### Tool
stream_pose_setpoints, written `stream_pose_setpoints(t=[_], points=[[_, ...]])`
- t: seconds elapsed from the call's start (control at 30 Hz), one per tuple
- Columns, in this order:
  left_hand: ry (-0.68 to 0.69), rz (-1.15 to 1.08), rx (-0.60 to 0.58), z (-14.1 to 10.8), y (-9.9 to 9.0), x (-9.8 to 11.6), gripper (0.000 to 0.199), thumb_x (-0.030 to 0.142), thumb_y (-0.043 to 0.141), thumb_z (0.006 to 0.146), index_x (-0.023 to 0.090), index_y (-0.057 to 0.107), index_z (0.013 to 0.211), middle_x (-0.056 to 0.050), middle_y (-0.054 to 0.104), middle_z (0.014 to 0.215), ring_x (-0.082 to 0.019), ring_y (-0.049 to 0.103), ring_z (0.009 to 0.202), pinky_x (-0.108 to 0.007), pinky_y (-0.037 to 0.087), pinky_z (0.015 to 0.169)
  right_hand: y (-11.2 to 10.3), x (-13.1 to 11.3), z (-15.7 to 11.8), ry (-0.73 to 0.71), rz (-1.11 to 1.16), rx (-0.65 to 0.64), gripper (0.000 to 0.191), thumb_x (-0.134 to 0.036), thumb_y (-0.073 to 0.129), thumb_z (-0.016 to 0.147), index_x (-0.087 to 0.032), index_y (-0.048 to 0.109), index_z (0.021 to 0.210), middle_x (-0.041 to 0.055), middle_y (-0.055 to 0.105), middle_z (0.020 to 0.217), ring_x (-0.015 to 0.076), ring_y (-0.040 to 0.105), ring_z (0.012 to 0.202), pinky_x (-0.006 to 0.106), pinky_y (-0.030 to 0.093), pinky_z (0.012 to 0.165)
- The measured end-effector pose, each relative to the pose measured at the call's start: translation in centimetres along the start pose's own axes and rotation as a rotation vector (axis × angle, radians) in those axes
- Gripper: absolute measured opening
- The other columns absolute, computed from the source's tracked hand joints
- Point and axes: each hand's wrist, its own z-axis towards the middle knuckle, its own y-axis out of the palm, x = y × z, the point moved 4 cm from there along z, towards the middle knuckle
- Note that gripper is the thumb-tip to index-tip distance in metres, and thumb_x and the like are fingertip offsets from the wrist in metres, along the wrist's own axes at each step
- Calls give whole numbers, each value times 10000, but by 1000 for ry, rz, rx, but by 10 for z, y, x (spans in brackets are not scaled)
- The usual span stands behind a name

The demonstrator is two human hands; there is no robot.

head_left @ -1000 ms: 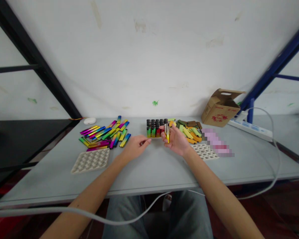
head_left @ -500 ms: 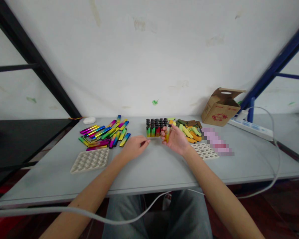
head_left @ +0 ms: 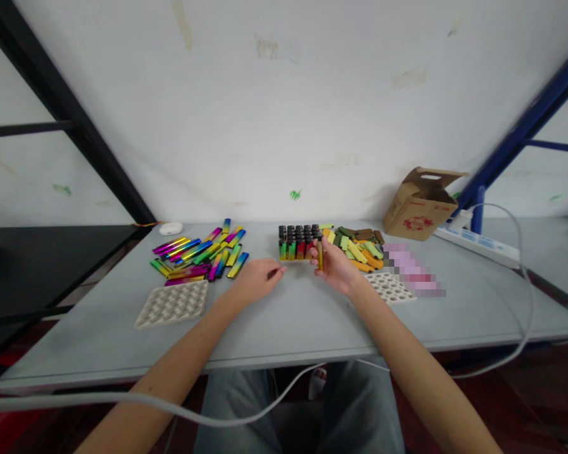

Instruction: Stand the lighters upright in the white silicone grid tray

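Being held upright in the right hand (head_left: pixel 336 268), a slim gold-yellow tube (head_left: pixel 320 255) is kept just beside the right end of a block of upright black-topped lighters (head_left: pixel 298 243). The tube is pinched between the thumb and the curled fingers (head_left: pixel 315 251), and the hand is nearly closed around it. Its lower end is seen just above the grey table (head_left: pixel 288 328), close to the front of the block.

The left hand (head_left: pixel 255 279) is rested low in front of the block and to its left, with nothing visibly held. Its fingers (head_left: pixel 277 272) are loosely curled and drawn towards the thumb, though whether anything small is pinched at the tips cannot be told.

To the left of the block, a loose pile of iridescent rainbow sticks (head_left: pixel 201 257) is spread, and a pale dimpled tray (head_left: pixel 171 304) is placed nearer the table's front edge. A small white round object (head_left: pixel 171 229) is seen further left, towards the wall.

To the right of the block, a heap of matte yellow, green and orange sticks (head_left: pixel 357 249) lies touching the block's corner area. A second pale perforated tray (head_left: pixel 389 287) is set in front of that heap. Further right, a pixelated pink item (head_left: pixel 411 270), a cardboard box (head_left: pixel 420 203) and a white power strip (head_left: pixel 476 246) are found.
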Motion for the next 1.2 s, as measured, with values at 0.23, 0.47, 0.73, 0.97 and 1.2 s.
stream_pose_setpoints(t=[0.23, 0.47, 0.73, 0.97, 1.2], points=[[-13, -13, -9, 0, -1, 0, 328, 310, 472, 924, 180, 641, 675, -26, 616, 641, -141, 525, 583, -251, 346, 579, 1, 3, 1, 12, -69, -40, 440, -582, 704, 713, -200, 516, 825, -103, 377, 519, 42, 286, 384, 148, 171, 343], [-20, 3, -24, 0, 0, 0, 337, 318, 452, 927, 181, 666, 706, -28, 627, 643, -143, 534, 588, -252, 369, 590, 3, 11, 3, 121, -117, -104, 534, -713, 537, 763, -211, 386, 662, -97, 276, 469, 69, 270, 397, 172, 184, 369], [-11, -13, -15, 0, 0, -1, 330, 321, 468, 930, 182, 663, 702, -29, 630, 653, -143, 537, 589, -257, 364, 590, 2, 9, 4, 121, -83, -173, 528, -704, 489, 778, -219, 336, 636, -86, 274, 498, 68, 231, 392, 179, 138, 351], [-13, -3, -15, -1, 0, -1, 330, 322, 461, 932, 182, 660, 710, -32, 626, 657, -151, 542, 609, -261, 358, 603, 3, 8, 1, 91, -89, -160, 461, -658, 552, 765, -213, 445, 712, -90, 312, 469, 74, 276, 388, 181, 178, 363], [-17, 33, -34, -1, 1, -2, 347, 322, 445, 940, 173, 657, 709, -34, 633, 663, -146, 545, 607, -254, 364, 600, 2, 6, 3, 38, -52, -100, 554, -755, 500, 764, -210, 433, 696, -80, 328, 492, 79, 345, 420, 182, 258, 390]])
